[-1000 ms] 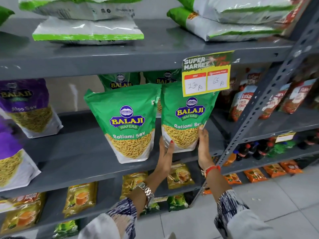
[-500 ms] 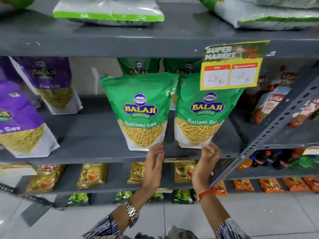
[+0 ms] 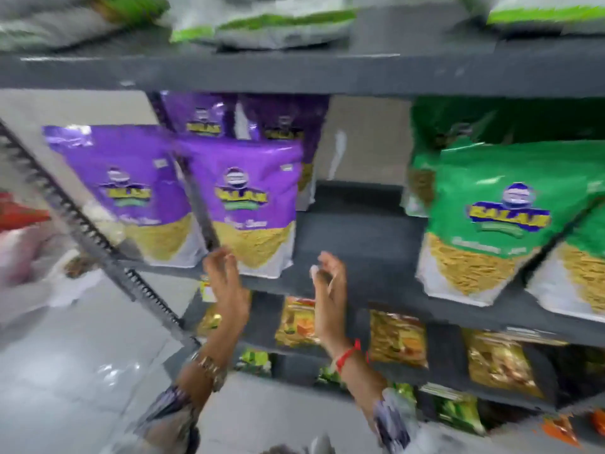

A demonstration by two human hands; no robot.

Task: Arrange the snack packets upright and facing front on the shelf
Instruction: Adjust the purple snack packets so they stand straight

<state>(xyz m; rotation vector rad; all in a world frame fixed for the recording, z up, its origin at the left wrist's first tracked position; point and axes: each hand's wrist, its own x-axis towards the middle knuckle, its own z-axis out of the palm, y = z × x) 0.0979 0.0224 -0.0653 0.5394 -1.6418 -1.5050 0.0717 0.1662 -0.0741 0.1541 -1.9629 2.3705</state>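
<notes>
Left hand [image 3: 226, 283] and right hand [image 3: 329, 290], both empty with fingers loosely spread, are raised before the shelf [image 3: 357, 237]. The left fingertips [image 3: 220, 255] reach the lower corner of the front purple packet [image 3: 248, 208] at 12 o'clock; whether they touch it is lost in blur. A second purple packet [image 3: 131, 194] stands at 10 o'clock, two more behind. Two green packets [image 3: 497, 221] stand upright at 2 o'clock, well apart from the right hand. A diagonal brace [image 3: 82, 231] crosses at left.
</notes>
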